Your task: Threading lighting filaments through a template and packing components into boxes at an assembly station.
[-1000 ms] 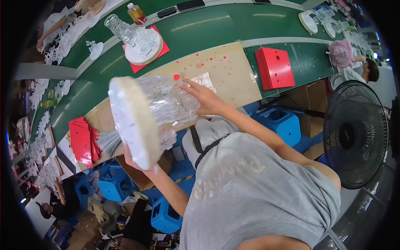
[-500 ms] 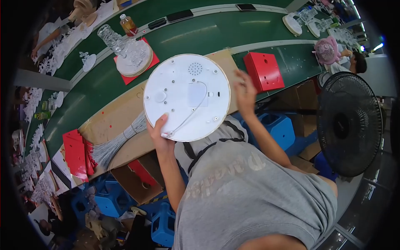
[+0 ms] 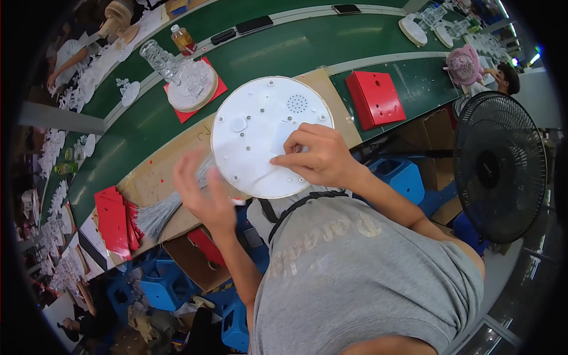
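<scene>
Now right hand [image 3: 316, 158] grip pinching white round disc [image 3: 254, 127], left hand [image 3: 204, 198] blurred, fingers spread, free.

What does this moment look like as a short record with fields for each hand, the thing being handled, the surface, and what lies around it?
right hand: right hand rests on the white round disc, fingers pressing its flat face
left hand: left hand open and blurred, beside the disc's lower left edge, holding nothing clearly
handled thing: white round disc, flat side up, with small holes and a dotted grille
surface: brown cardboard sheet on a green bench
nearby: red box to the right; grey brush at left; black fan far right
</scene>
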{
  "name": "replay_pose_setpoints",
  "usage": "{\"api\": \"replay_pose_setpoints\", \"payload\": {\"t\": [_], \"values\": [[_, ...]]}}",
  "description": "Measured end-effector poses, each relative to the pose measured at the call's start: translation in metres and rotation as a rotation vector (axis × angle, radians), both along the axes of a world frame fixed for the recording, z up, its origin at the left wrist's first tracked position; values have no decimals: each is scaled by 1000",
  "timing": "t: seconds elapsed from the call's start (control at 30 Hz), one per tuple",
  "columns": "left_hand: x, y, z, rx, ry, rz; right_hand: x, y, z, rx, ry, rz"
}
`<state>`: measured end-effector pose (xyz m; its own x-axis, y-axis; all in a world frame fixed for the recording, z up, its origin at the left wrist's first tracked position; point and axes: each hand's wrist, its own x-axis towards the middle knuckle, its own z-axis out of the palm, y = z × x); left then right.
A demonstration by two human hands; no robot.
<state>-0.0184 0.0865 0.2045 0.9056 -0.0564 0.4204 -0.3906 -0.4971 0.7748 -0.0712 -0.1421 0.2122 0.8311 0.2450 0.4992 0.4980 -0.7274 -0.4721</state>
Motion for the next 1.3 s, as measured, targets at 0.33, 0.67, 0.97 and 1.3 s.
{"api": "replay_pose_setpoints", "payload": {"t": [0.33,0.67,0.97,1.3], "values": [[-59,-38,10,186,156,-232,-6,18,-7,68,-96,-138],[-94,-50,1,-96,287,-65,3,27,-7,94,-182,-263],[-91,-54,-22,-390,460,42,1,21,-11,111,-188,-308],[-80,-52,-31,-688,582,-41,15,26,-15,145,-217,-360]]}}
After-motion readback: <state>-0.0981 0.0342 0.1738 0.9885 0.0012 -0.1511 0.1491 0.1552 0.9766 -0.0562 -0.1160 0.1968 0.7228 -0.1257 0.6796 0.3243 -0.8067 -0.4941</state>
